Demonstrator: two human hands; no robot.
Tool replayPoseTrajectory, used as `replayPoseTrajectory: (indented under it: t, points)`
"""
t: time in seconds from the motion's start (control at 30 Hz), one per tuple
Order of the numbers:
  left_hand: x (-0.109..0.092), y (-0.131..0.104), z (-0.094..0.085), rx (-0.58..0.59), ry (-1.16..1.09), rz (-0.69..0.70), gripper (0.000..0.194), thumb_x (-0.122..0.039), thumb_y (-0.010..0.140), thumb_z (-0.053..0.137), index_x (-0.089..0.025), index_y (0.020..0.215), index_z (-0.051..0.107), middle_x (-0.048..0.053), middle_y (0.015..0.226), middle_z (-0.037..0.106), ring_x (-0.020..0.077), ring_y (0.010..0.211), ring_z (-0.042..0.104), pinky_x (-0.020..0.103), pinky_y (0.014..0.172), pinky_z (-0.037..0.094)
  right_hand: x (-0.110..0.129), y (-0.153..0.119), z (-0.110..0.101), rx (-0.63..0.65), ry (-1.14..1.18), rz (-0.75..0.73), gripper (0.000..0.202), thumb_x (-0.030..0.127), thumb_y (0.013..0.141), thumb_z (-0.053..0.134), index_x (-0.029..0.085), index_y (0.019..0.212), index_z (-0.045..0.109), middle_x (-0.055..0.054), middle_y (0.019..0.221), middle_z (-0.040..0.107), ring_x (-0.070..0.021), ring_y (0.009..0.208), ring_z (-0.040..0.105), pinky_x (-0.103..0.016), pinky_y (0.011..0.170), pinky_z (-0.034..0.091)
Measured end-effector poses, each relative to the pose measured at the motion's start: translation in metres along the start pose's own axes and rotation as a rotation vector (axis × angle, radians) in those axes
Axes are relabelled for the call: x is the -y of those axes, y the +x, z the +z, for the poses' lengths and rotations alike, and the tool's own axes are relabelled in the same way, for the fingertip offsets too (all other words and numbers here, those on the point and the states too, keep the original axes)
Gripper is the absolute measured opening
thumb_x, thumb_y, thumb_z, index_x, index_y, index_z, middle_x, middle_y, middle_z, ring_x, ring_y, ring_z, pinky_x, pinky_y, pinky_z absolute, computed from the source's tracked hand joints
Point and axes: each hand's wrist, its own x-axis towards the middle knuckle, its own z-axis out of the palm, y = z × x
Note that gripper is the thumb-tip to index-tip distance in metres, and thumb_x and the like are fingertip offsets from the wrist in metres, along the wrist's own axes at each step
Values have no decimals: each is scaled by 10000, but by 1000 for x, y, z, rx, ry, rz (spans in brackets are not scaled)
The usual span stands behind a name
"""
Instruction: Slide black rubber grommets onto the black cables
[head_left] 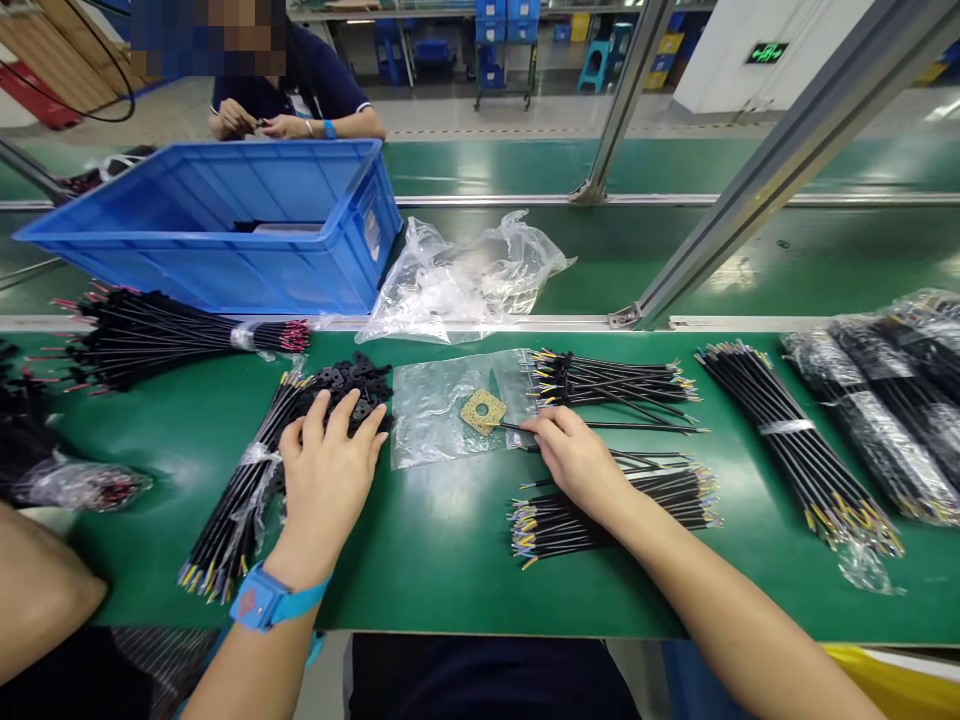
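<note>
My left hand rests with fingers spread on a pile of small black plastic parts; whether a part is under the fingertips is hidden. Between thumb and fingers my right hand pinches a black cable. The cable's left end reaches a yellowish sponge with a round hole, which lies on a flat transparent plastic bag. Above the right hand are loose black cables, some with black parts on them. A row of cables with stripped coloured ends lies partly under the right forearm.
Tied cable bundles lie left and right, with wrapped bundles farther right. Behind stand a blue crate, a crumpled plastic bag and a slanted metal post. A co-worker sits opposite; another person's arm is at left.
</note>
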Motion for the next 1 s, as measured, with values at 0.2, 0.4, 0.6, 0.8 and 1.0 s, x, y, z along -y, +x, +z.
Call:
replayPoseTrajectory:
  t: [0.2, 0.4, 0.6, 0.8, 1.0]
  points:
    - [3, 7, 5, 9, 100, 105, 263, -224, 1042, 536, -182, 1042, 796, 164, 1373, 729, 436, 1426, 508, 589, 1067, 356, 2, -1, 3, 69, -89, -32, 392, 39, 1031, 460, 198, 1306, 690, -90, 1117, 728, -214, 1003, 659, -308, 889, 592]
    - [6, 3, 8, -43, 90, 189, 233, -212, 1047, 539, -192, 1027, 771, 109, 966, 805, 372, 1190, 650, 524, 971, 371, 9, 0, -5, 160, -193, -32, 365, 75, 1029, 539, 160, 1348, 695, -119, 1100, 770, -244, 1006, 647, -317, 803, 589]
    - [8, 1, 12, -149, 125, 272, 262, -240, 1050, 542, -190, 1041, 799, 118, 953, 796, 358, 1016, 668, 492, 864, 380, 17, 4, -13, 234, -256, -22, 428, 57, 1003, 554, 149, 1408, 660, -135, 1129, 773, -248, 957, 669, -314, 711, 590]
    - [7, -2, 4, -332, 2, 260, 176, -276, 1024, 653, -211, 935, 790, 72, 886, 798, 283, 883, 722, 425, 809, 441, 17, 7, -16, 229, -248, -19, 450, 32, 987, 557, 160, 1406, 662, -124, 1158, 763, -226, 989, 697, -268, 692, 600]
    - [-24, -34, -6, -368, -310, 132, 121, -268, 1021, 671, -189, 1002, 761, 49, 914, 798, 187, 816, 750, 309, 817, 562, 17, 0, -23, -106, 56, -42, 427, 62, 1040, 478, 185, 1411, 651, -92, 1137, 748, -170, 972, 733, -262, 812, 632]
